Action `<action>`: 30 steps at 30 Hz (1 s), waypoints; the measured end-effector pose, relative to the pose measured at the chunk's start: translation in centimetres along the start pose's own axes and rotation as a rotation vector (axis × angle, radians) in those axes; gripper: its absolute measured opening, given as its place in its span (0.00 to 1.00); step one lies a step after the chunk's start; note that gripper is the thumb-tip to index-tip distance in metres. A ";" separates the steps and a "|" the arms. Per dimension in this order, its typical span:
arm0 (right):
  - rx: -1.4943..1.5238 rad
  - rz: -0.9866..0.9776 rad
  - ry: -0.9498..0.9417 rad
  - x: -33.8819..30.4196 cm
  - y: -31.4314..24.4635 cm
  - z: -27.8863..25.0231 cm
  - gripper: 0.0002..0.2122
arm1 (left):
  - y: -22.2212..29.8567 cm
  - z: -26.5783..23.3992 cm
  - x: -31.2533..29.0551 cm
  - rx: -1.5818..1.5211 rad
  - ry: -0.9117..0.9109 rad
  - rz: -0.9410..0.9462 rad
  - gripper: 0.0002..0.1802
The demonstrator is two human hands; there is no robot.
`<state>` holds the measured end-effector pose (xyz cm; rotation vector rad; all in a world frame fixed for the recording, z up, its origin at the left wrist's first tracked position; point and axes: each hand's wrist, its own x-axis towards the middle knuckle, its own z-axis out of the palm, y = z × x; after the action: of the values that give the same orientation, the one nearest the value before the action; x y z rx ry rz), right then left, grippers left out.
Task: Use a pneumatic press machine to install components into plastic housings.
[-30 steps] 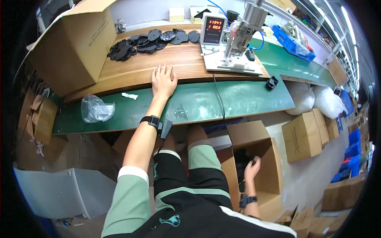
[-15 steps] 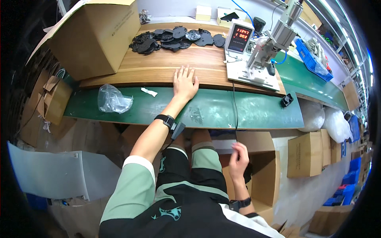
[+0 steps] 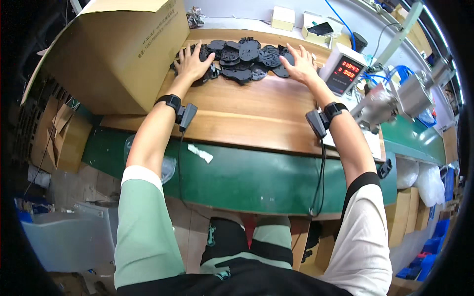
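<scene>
Between the 2 spread hands lies a heap of black plastic parts (image 3: 244, 56), flat round and lobed pieces piled loosely at the far side of a wooden worktop (image 3: 247, 111). At the heap's left end, the left hand (image 3: 192, 63) lies palm down with its fingers splayed, resting on the outermost pieces and gripping nothing. At the heap's right end, the right hand (image 3: 298, 63) lies the same way, flat and open, with its fingertips touching the parts at that edge and nothing clasped in it. Both wrists carry black bands with small black sensor units (image 3: 186, 116), and a cable hangs down from each.

Just left of the left hand stands a large brown cardboard box (image 3: 116, 49), its wall close beside the heap. Just right of the right hand sits a grey digital meter with red digits (image 3: 344, 73), and farther right of it a metal press-like machine (image 3: 395, 98) with blue hoses. Beyond the heap, away from both hands, 2 small white boxes (image 3: 283, 17) stand on the back ledge. Nearer the person than the hands, below the worktop's front edge, runs a green conveyor belt (image 3: 247, 180), with a scrap of white tape (image 3: 200, 153) on it below the left forearm.
</scene>
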<state>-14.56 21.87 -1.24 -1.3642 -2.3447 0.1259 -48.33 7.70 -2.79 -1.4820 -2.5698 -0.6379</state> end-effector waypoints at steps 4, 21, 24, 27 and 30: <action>-0.168 0.159 -0.175 3.6 1.6 3.7 0.39 | -3.0 3.0 3.6 0.038 -0.131 -0.060 0.48; -0.095 -0.095 -0.031 -6.1 -1.7 3.8 0.28 | 2.5 2.3 -6.0 -0.018 -0.193 0.122 0.38; -0.031 -0.105 -0.018 -8.2 -1.7 2.7 0.24 | 3.0 2.1 -8.7 -0.091 0.037 0.163 0.32; 0.046 -0.152 0.096 -9.0 -1.8 2.1 0.18 | 2.5 1.6 -9.2 -0.177 0.249 0.340 0.25; 0.066 -0.257 0.268 -9.4 -2.5 1.6 0.13 | 2.6 1.0 -9.6 -0.274 0.357 0.420 0.18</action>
<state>-13.21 12.85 -4.95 -0.9716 -2.2411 -0.0523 -41.00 1.55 -5.78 -1.7263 -1.8883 -1.1001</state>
